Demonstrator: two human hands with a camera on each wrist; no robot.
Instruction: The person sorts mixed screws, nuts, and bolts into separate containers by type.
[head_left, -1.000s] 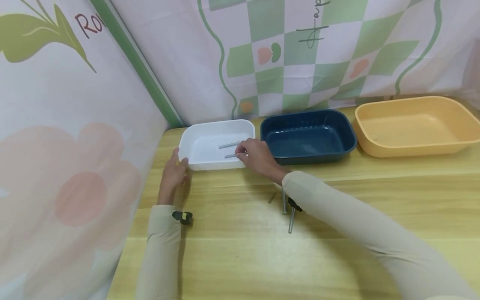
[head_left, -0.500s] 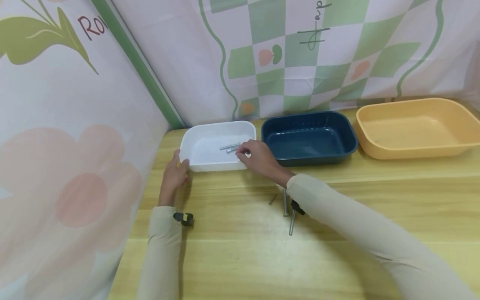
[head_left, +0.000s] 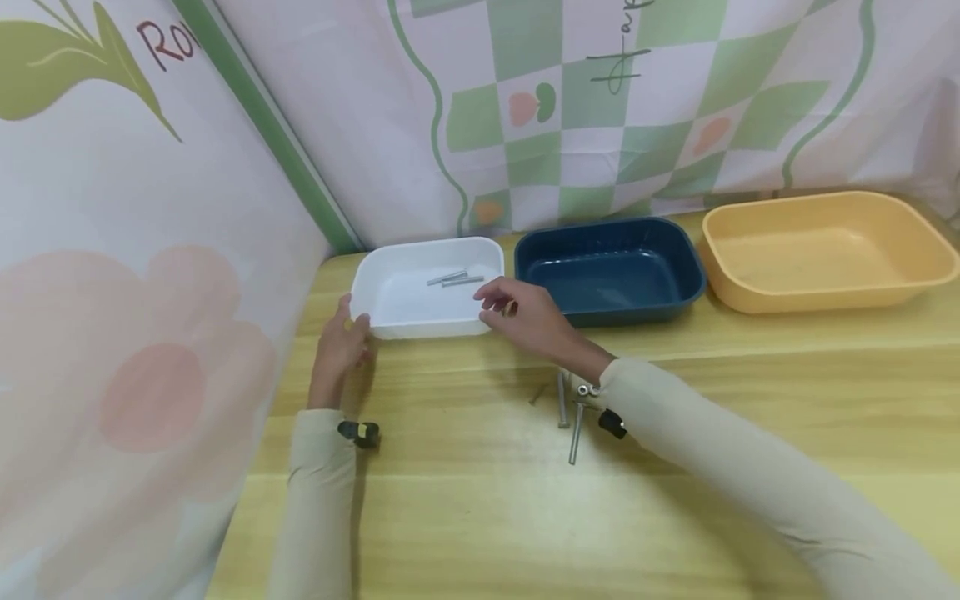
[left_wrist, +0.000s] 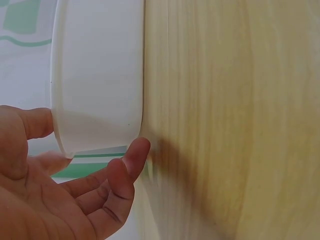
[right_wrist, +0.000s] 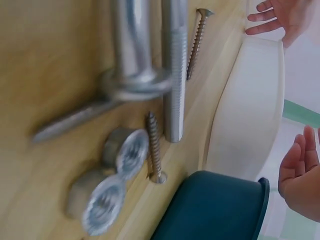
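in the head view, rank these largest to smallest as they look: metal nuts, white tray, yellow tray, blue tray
1. Yellow tray
2. Blue tray
3. White tray
4. Metal nuts, two alike in size, so not ranked against each other.

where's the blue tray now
In the head view, the blue tray stands on the far side of the table, between the white tray on its left and the yellow tray on its right.

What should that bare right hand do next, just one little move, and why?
Perhaps reach for a long silver metal bolt on the yellowish wooden table: the bare right hand looks empty, while slim silver metal bolts already lie in the white plastic tray.
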